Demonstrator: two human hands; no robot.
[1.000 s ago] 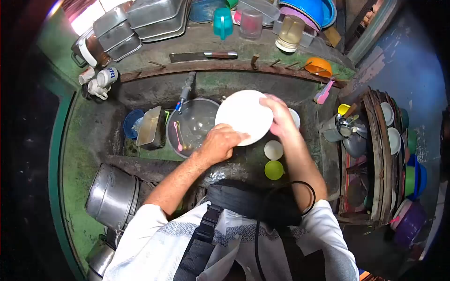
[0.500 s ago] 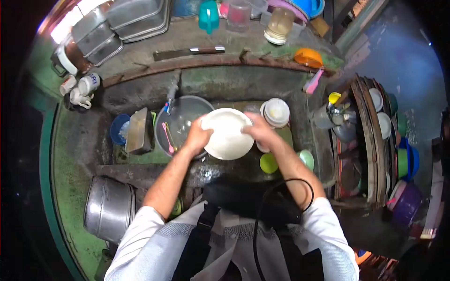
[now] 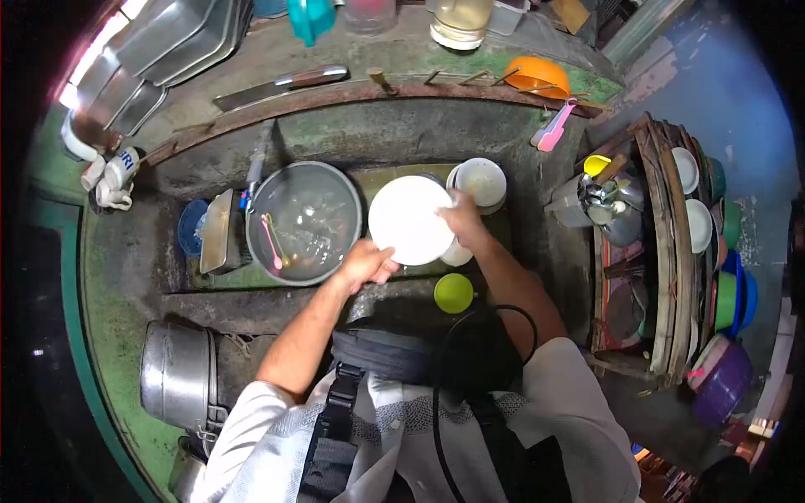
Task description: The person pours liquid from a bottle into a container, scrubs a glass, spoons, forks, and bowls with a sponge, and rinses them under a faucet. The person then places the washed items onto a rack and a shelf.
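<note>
A white plate is held over the sink, tilted so its face catches bright light. My left hand is closed at its lower left rim, thumb against the edge and fingers curled beneath. On the opposite side, my right hand grips the right rim. Just left of the plate sits a grey basin of water, with a pink spoon inside along its left side. Stacked white bowls stand right behind my right hand. Below the plate is a lime-green cup.
A faucet reaches over the basin's left edge. Left of it are a metal container and a blue bowl. A knife lies on the back ledge. A wooden dish rack stands at right, a large pot at lower left.
The plate has shifted slightly, and its face now looks brighter. My left hand has slid down to its lower left rim. The camera view has turned somewhat.
</note>
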